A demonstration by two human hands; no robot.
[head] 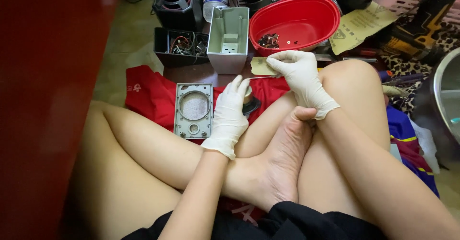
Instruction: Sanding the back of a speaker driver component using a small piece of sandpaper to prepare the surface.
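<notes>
Pinched between the thumb and fingertips of my right hand (301, 79), in a white glove, is one small tan slip of paper (261, 66), with one thin metal rod (261, 77) running just under it toward my other hand. My left hand (230, 115), also gloved in white, curls down over one small round dark part with a pale metal top (249, 101), fingers closed around it; most of it is hidden beneath my palm.

Both things sit on the far edge of one red cloth (153, 96) spread over the floor, between my two knees. The paper lies just beyond and right of the round part, the two nearly touching.

One grey rectangular plastic panel with a round mesh opening (193, 110) lies flat on the cloth, just left of my left hand. Past the cloth's far edge stand one grey open plastic housing (228, 38), one red oval plastic bowl (294, 22) holding small screws, and one black tray of wires (179, 46).

My left forearm comes straight up from my lap, wrist bent down. My right forearm crosses my right thigh, wrist angled inward.
</notes>
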